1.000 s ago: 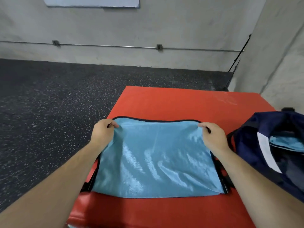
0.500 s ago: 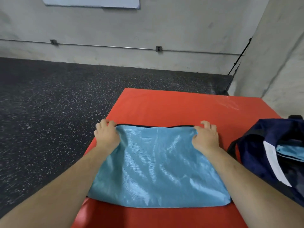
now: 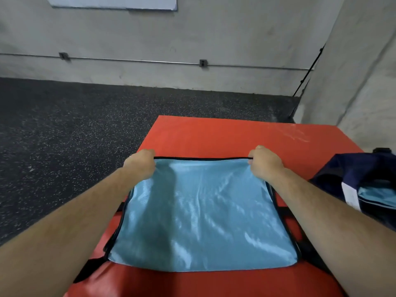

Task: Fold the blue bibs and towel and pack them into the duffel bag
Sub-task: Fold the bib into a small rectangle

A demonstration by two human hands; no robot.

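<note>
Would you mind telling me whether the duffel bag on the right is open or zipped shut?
Open: the duffel bag gapes at its top, and light blue fabric shows inside it.

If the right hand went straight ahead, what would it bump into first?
Probably nothing soon: the right hand, gripping the bib, points over bare red mat toward the far wall.

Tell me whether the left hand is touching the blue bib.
Touching. The head view shows the left hand gripping the blue bib at its far left corner, fingers curled over the black-trimmed edge.
</note>
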